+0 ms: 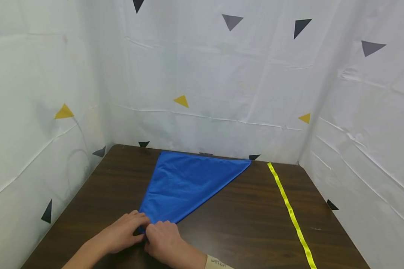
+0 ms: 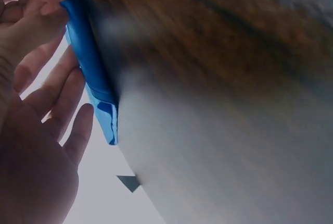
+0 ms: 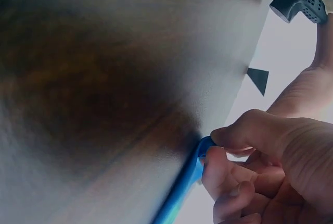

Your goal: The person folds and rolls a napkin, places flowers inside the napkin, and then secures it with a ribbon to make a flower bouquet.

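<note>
A blue cloth [image 1: 192, 179], folded into a triangular shape, lies on the dark wooden table, its narrow corner toward me. At that near corner both hands meet. My right hand [image 1: 165, 241] pinches the corner between thumb and index finger, as the right wrist view shows at the blue cloth edge [image 3: 192, 169]. Close beside it, my left hand [image 1: 124, 229] holds the same corner, thumb on one side and fingers behind the cloth. In the left wrist view the cloth [image 2: 88, 47] looks rolled or folded along its edge. Part of the corner is hidden under the fingers.
A yellow ribbon [image 1: 291, 213] runs lengthwise along the right side of the table [image 1: 242, 216]. White sheets [image 1: 202, 67] with black, grey and yellow triangles stand around the back and both sides. A band [image 1: 217, 262] is on the right wrist.
</note>
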Motion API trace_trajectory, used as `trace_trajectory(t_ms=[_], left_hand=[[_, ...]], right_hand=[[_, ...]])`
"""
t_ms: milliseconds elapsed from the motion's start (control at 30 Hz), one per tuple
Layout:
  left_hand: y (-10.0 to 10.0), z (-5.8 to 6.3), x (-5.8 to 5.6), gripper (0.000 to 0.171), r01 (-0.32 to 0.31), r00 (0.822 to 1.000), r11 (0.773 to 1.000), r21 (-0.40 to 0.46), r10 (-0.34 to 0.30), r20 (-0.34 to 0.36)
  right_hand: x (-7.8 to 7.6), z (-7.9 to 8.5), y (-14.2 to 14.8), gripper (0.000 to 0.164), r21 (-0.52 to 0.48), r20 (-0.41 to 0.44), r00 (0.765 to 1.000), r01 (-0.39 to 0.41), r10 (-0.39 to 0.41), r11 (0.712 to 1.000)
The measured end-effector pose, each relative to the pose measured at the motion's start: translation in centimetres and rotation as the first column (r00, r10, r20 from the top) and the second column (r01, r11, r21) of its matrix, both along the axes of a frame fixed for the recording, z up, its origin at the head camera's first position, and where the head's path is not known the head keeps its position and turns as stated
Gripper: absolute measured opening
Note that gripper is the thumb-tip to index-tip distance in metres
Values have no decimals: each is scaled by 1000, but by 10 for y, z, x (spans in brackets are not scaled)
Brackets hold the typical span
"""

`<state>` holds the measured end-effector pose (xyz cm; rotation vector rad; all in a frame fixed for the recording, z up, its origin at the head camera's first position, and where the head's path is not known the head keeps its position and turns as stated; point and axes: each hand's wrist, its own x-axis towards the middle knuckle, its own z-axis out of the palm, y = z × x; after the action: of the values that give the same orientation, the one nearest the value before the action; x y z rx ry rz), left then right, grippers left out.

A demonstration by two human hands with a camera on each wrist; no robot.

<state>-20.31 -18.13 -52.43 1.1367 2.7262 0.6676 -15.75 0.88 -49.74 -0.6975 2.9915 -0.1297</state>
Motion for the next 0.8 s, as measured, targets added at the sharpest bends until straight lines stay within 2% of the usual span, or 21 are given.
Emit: trace_trajectory(t_ms=[233, 500, 667, 800], left_hand=[[-3, 3, 2, 25, -4, 1000, 1000, 23, 4, 3], [1, 5, 2, 25, 3, 997, 1000, 14, -2, -75], [4, 6, 0, 22, 16, 992, 1000, 9, -15, -129], [6, 5, -3, 21, 29, 990, 1000, 6, -28, -140]], right_hand=[[2, 4, -2, 36, 9, 38, 999, 29, -30, 1000], [2, 9, 1, 28, 18, 38, 999, 34, -34, 999], [1, 8, 7, 33, -33, 11, 1000, 5, -4, 999], [0, 6, 14, 41, -92, 7, 1000, -12, 13, 996]])
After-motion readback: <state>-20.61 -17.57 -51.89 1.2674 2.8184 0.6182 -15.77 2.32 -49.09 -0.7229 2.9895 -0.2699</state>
